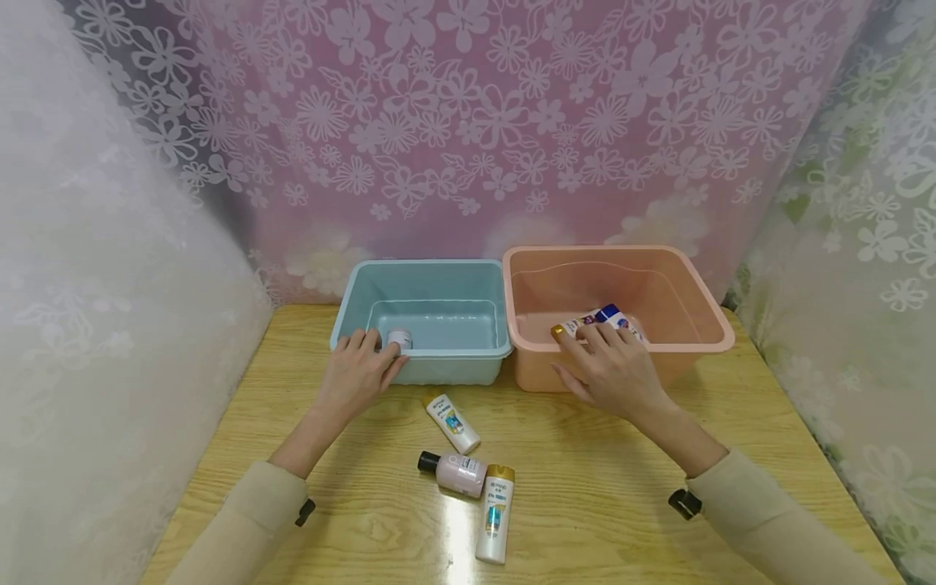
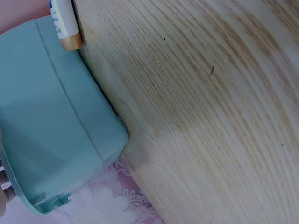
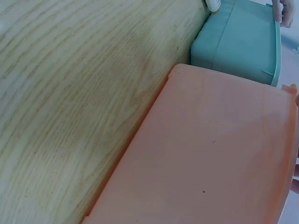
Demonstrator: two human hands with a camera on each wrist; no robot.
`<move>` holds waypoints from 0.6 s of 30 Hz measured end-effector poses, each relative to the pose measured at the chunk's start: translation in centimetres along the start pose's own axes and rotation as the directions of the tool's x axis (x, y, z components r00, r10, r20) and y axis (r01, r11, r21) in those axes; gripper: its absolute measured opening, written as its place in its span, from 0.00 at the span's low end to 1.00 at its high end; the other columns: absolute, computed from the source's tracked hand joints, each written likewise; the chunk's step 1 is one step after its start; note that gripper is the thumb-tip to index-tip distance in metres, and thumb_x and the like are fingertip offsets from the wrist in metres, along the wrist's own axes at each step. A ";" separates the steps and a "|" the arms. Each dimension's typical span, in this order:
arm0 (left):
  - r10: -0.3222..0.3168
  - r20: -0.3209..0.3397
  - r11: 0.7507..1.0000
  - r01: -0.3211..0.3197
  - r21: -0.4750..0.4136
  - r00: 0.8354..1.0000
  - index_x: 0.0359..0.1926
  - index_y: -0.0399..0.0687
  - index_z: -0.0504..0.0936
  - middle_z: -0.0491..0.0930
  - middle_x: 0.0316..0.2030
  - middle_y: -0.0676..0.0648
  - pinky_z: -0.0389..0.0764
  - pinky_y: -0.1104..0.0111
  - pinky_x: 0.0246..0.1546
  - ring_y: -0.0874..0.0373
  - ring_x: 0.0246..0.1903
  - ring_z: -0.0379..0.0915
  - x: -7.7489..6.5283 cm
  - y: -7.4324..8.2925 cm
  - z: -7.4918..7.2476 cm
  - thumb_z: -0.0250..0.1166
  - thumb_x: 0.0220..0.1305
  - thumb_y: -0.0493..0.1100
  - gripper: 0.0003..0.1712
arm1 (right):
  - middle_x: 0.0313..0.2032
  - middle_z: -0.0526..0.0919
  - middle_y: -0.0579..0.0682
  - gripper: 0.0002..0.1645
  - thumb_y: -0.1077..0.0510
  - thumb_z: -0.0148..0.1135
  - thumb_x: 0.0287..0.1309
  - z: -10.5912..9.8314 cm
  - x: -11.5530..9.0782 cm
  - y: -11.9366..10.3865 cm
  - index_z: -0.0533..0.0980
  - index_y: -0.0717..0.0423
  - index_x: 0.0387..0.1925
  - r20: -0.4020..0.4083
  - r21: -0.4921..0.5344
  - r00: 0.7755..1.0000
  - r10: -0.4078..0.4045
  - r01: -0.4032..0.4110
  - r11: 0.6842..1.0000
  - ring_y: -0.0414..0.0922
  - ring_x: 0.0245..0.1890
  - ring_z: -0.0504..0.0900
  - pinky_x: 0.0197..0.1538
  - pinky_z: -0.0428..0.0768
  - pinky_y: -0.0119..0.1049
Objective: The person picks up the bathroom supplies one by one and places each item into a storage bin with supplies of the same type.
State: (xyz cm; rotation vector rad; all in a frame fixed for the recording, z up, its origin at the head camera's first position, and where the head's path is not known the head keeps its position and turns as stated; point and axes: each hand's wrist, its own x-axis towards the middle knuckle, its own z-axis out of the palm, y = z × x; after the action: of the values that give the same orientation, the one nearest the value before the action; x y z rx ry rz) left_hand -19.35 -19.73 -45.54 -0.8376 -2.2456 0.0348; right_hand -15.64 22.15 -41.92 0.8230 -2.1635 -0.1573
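Note:
My left hand [image 1: 358,370] grips the front rim of the teal plastic bin [image 1: 457,370], fingers over the edge and thumb outside. A small white bottle [image 1: 400,338] lies inside, next to those fingers. My right hand [image 1: 614,370] holds the front rim of the peach plastic bin [image 1: 534,370], its thumb low against the outer wall. Just behind the right fingers, inside this bin, are a gold-capped bottle [image 1: 569,327] and a blue-capped bottle [image 1: 610,315], both partly hidden. In the left wrist view, the teal bin's wall [image 2: 42,107] fills the left side.
On the wooden table [image 1: 351,504] lie a white gold-capped bottle [image 1: 453,424] near the teal bin, a pink black-capped bottle [image 1: 461,474], and another white gold-capped bottle [image 1: 496,520]. Both bins stand side by side before a flowered curtain [image 1: 439,146].

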 end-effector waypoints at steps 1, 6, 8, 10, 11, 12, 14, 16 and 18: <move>0.000 -0.001 1.000 0.000 0.000 1.000 0.35 0.49 0.74 0.72 0.28 0.42 0.67 0.59 0.23 0.48 0.24 0.63 0.0 0.0 0.0 0.47 0.84 0.61 0.25 | 0.38 0.84 0.58 0.30 0.37 0.48 0.75 0.0 -0.1 0.0 0.83 0.54 0.52 -0.002 0.001 1.000 0.000 0.000 1.000 0.58 0.35 0.84 0.31 0.81 0.50; -0.002 -0.002 1.000 0.002 0.004 1.000 0.35 0.49 0.74 0.71 0.27 0.42 0.67 0.59 0.23 0.48 0.24 0.63 0.0 0.0 0.1 0.43 0.85 0.61 0.27 | 0.35 0.83 0.58 0.24 0.41 0.53 0.74 0.5 -0.2 0.0 0.84 0.55 0.48 -0.052 0.010 0.999 -0.015 0.016 1.000 0.58 0.33 0.83 0.29 0.81 0.50; -0.003 -0.003 1.000 0.003 0.006 1.000 0.35 0.48 0.74 0.71 0.27 0.42 0.67 0.59 0.23 0.48 0.24 0.63 0.0 0.0 0.2 0.43 0.85 0.61 0.28 | 0.34 0.83 0.58 0.22 0.43 0.55 0.72 0.7 -0.2 0.0 0.84 0.56 0.46 -0.078 0.009 0.997 -0.023 0.024 1.000 0.58 0.31 0.83 0.29 0.80 0.50; -0.003 -0.004 1.000 0.003 0.009 1.000 0.35 0.48 0.74 0.71 0.27 0.42 0.67 0.59 0.23 0.48 0.24 0.63 -0.1 0.0 0.3 0.43 0.85 0.61 0.28 | 0.33 0.83 0.58 0.20 0.44 0.57 0.71 0.8 -0.2 0.1 0.84 0.56 0.44 -0.095 0.006 0.995 -0.030 0.030 1.000 0.58 0.30 0.83 0.28 0.80 0.49; -0.003 -0.004 1.000 0.003 0.010 1.000 0.35 0.48 0.74 0.71 0.27 0.42 0.67 0.59 0.23 0.48 0.24 0.63 -0.1 0.0 0.3 0.43 0.85 0.61 0.28 | 0.33 0.83 0.58 0.20 0.45 0.57 0.71 0.8 -0.1 0.1 0.84 0.56 0.43 -0.101 0.003 0.994 -0.032 0.032 0.999 0.58 0.30 0.83 0.28 0.80 0.49; -0.004 -0.004 1.000 0.004 0.011 1.000 0.35 0.48 0.74 0.71 0.27 0.42 0.67 0.59 0.23 0.48 0.24 0.63 -0.1 0.0 0.4 0.43 0.85 0.61 0.27 | 0.32 0.83 0.58 0.19 0.45 0.58 0.71 0.9 -0.1 0.1 0.84 0.56 0.43 -0.106 0.000 0.994 -0.033 0.034 0.999 0.58 0.30 0.83 0.27 0.80 0.49; -0.007 0.001 1.000 0.007 0.007 1.000 0.35 0.48 0.74 0.71 0.27 0.42 0.66 0.59 0.23 0.48 0.24 0.63 -0.1 0.0 0.4 0.43 0.85 0.61 0.27 | 0.32 0.83 0.58 0.19 0.45 0.58 0.72 0.9 -0.1 0.2 0.84 0.56 0.42 -0.110 -0.003 0.993 -0.033 0.033 0.999 0.58 0.29 0.83 0.27 0.79 0.49; -0.009 0.006 1.000 0.009 0.006 1.000 0.36 0.48 0.74 0.71 0.28 0.42 0.66 0.59 0.23 0.48 0.24 0.63 -0.1 0.0 0.4 0.43 0.85 0.61 0.27 | 0.32 0.83 0.57 0.19 0.45 0.58 0.72 0.9 0.0 0.2 0.84 0.56 0.42 -0.116 -0.006 0.993 -0.033 0.032 0.999 0.57 0.29 0.83 0.27 0.79 0.48; -0.013 0.012 1.000 0.013 0.005 1.000 0.36 0.48 0.74 0.71 0.28 0.42 0.66 0.59 0.24 0.48 0.24 0.63 -0.1 0.1 0.4 0.42 0.85 0.61 0.28 | 0.31 0.83 0.57 0.19 0.45 0.58 0.71 0.9 0.0 0.2 0.84 0.55 0.42 -0.119 -0.006 0.992 -0.031 0.031 1.000 0.57 0.29 0.82 0.26 0.79 0.48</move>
State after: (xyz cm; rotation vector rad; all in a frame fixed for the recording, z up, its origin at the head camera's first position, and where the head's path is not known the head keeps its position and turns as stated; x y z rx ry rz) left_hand -19.51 -19.67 -45.95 -0.8218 -2.2611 0.0396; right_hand -16.42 22.17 -42.48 0.8425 -2.0388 -0.1254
